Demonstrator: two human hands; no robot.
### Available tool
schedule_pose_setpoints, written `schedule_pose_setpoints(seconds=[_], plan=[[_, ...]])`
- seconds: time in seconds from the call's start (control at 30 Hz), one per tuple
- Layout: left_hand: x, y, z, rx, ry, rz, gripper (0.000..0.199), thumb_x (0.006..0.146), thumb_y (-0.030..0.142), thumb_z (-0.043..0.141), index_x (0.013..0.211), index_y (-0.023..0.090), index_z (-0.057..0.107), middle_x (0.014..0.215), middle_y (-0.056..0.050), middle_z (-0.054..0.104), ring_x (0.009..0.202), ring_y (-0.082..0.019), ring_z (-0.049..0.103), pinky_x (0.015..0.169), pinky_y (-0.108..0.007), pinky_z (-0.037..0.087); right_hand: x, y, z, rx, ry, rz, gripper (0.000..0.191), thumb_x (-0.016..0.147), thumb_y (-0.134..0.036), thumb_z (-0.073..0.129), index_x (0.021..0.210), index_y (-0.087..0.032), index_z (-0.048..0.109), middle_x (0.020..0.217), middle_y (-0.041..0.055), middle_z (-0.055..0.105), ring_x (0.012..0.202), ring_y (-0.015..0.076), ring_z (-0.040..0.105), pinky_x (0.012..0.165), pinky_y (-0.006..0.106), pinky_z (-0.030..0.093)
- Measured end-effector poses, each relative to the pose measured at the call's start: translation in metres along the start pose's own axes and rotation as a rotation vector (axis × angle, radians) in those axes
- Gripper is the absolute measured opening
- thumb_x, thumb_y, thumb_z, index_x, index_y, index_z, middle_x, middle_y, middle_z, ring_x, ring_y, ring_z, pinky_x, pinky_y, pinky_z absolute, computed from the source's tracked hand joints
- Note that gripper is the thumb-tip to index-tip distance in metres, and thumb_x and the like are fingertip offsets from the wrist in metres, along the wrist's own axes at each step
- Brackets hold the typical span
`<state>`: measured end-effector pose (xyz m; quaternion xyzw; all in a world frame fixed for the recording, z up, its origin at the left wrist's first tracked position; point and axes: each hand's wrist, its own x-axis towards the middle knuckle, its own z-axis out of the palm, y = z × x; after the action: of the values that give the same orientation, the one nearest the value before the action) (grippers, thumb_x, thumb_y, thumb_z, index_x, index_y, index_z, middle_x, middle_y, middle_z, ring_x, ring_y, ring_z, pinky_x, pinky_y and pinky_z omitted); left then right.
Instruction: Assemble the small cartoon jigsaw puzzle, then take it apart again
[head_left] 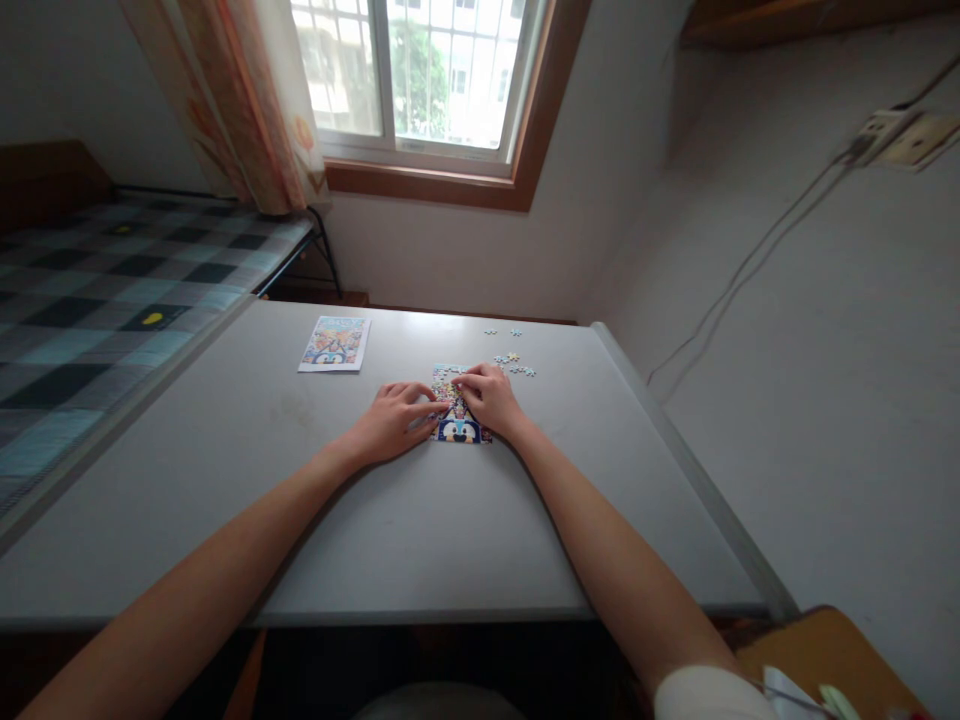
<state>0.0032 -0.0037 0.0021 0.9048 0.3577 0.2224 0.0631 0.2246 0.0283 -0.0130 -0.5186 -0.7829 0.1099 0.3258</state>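
A partly assembled jigsaw puzzle (pixel 459 431) lies flat on the table, with a blue and white cartoon face along its near edge. My left hand (pixel 396 420) rests at its left side, fingers apart, the index finger stretched onto the puzzle. From the right, my right hand (pixel 489 398) reaches over the puzzle, its thumb and fingers drawn together at the upper middle. Whatever those fingertips hold is too small to make out. Part of the puzzle's right side is hidden under this hand. Just beyond it lie loose puzzle pieces (pixel 513 357).
A printed picture sheet (pixel 335 345) lies on the grey table (pixel 360 540) at the back left. More loose pieces (pixel 516 332) are near the far edge. A checked bed (pixel 150 270) stands left, a wall (pixel 825 330) right, and a stool (pixel 847 650) at the near right.
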Motion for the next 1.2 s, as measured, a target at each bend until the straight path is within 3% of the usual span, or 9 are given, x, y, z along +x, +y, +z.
schedule_pose_setpoints(seconds=[0.33, 0.5, 0.7, 0.87, 1.0, 1.2], plan=[[0.000, -0.001, 0.001, 0.018, 0.000, -0.010, 0.033, 0.093, 0.036, 0.051, 0.125, 0.039, 0.061, 0.118, -0.004, 0.059, 0.112, -0.023, 0.052, 0.098, -0.042, 0.035, 0.012, -0.013, 0.002, 0.029, 0.009, 0.121, 0.010, 0.081, -0.028, 0.065, 0.084, -0.024, 0.074, 0.095, 0.0056, 0.067, 0.095, 0.0221, 0.058, 0.092, 0.041, 0.040], [-0.001, -0.001, 0.001, 0.013, 0.004, -0.002, 0.034, 0.093, 0.036, 0.052, 0.126, 0.039, 0.060, 0.118, -0.003, 0.059, 0.111, -0.023, 0.053, 0.098, -0.042, 0.035, 0.016, -0.011, 0.002, 0.316, 0.029, 0.129, 0.006, 0.077, -0.023, 0.065, 0.076, -0.020, 0.071, 0.079, 0.0026, 0.070, 0.078, 0.0164, 0.062, 0.078, 0.031, 0.047], [0.000, -0.001, -0.001, 0.023, -0.022, -0.010, 0.035, 0.094, 0.035, 0.051, 0.128, 0.039, 0.058, 0.119, -0.004, 0.058, 0.112, -0.023, 0.052, 0.098, -0.042, 0.035, 0.013, 0.017, -0.012, 0.564, 0.126, 0.192, 0.029, 0.074, -0.030, 0.064, 0.098, -0.016, 0.072, 0.078, 0.0039, 0.071, 0.067, 0.0144, 0.061, 0.063, 0.027, 0.048], [0.000, -0.001, -0.002, 0.018, -0.033, -0.017, 0.035, 0.094, 0.036, 0.050, 0.129, 0.039, 0.057, 0.120, -0.004, 0.058, 0.113, -0.023, 0.052, 0.099, -0.042, 0.035, 0.011, 0.028, -0.014, 0.588, 0.131, 0.196, 0.024, 0.072, -0.031, 0.062, 0.087, -0.017, 0.075, 0.080, 0.0049, 0.072, 0.069, 0.0150, 0.061, 0.066, 0.028, 0.048], [0.000, -0.001, -0.002, 0.012, -0.036, -0.020, 0.036, 0.094, 0.036, 0.050, 0.129, 0.040, 0.057, 0.119, -0.004, 0.058, 0.112, -0.023, 0.053, 0.099, -0.042, 0.035, 0.009, 0.024, -0.014, 0.515, 0.072, 0.191, 0.025, 0.073, -0.028, 0.058, 0.086, -0.015, 0.075, 0.070, 0.0026, 0.069, 0.058, 0.0116, 0.054, 0.058, 0.025, 0.043], [0.000, 0.000, -0.002, 0.000, -0.027, -0.017, 0.036, 0.094, 0.035, 0.051, 0.129, 0.041, 0.057, 0.119, -0.003, 0.058, 0.113, -0.023, 0.053, 0.100, -0.042, 0.036, 0.007, 0.020, -0.016, 0.434, -0.002, 0.142, 0.022, 0.074, -0.026, 0.060, 0.085, -0.015, 0.076, 0.070, 0.0027, 0.068, 0.058, 0.0107, 0.051, 0.057, 0.024, 0.041]])
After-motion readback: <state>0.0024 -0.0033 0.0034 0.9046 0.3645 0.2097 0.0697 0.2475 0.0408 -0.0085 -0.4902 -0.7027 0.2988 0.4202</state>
